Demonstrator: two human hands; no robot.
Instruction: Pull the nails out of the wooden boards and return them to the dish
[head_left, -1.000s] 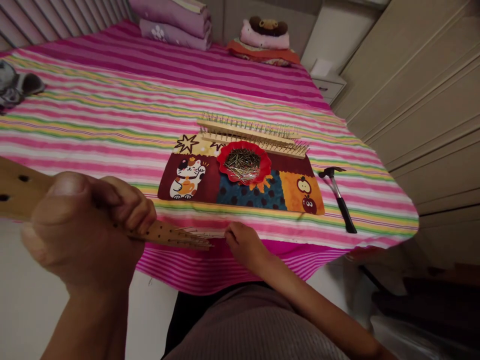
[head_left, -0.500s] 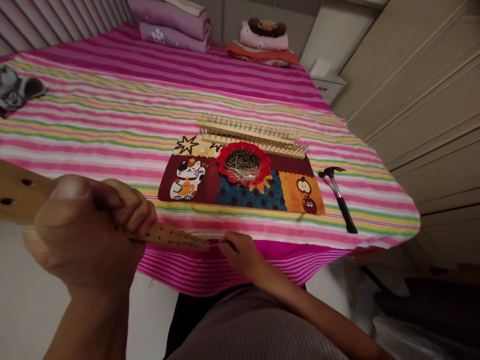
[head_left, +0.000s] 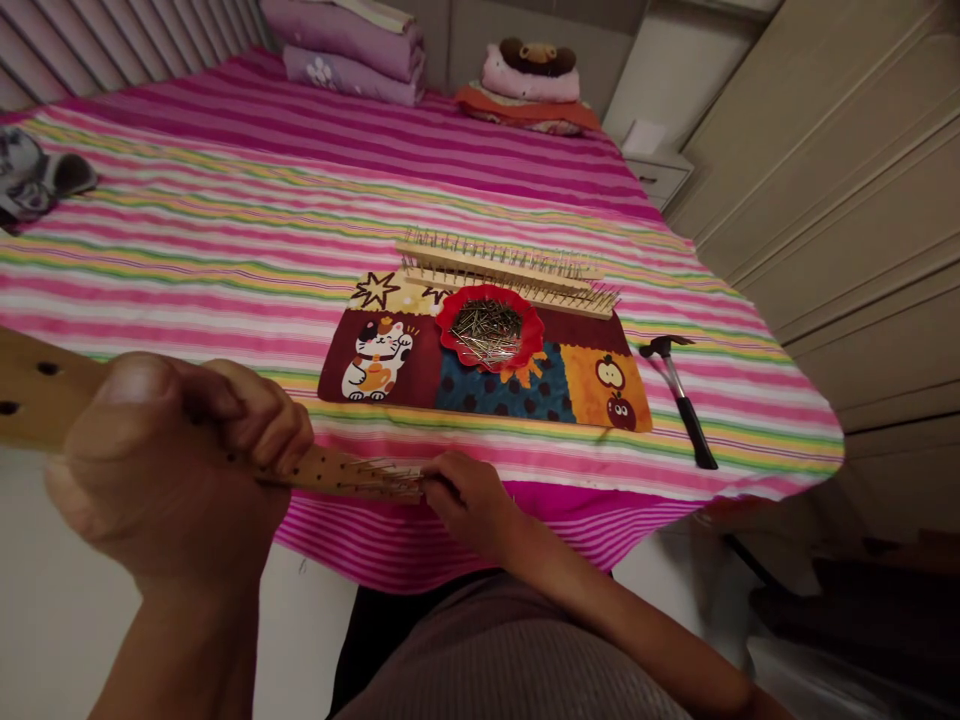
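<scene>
My left hand [head_left: 180,450] is closed around a long wooden strip [head_left: 45,390] drilled with holes, which slants from the left edge toward the middle. Thin nails [head_left: 379,475] stand in the holes at its far end. There my right hand [head_left: 469,500] pinches a nail, most of it hidden by the fingers. Beyond the hands, a red scalloped bowl [head_left: 534,335] full of loose nails [head_left: 484,330] sits on a patterned mat [head_left: 405,390]. Behind the bowl lie wooden strips [head_left: 495,265] bristling with nails.
A black-handled hammer [head_left: 681,400] lies right of the mat on the striped cloth [head_left: 225,230]. Folded purple bedding [head_left: 352,60] and a stack of pillows [head_left: 529,85] are at the back. A grey bundle [head_left: 37,175] rests at far left; wardrobe doors [head_left: 847,200] stand on the right.
My right hand has moved slightly left, its fingertips now up against the nails at the strip's end. My left hand and the strip have hardly moved.
</scene>
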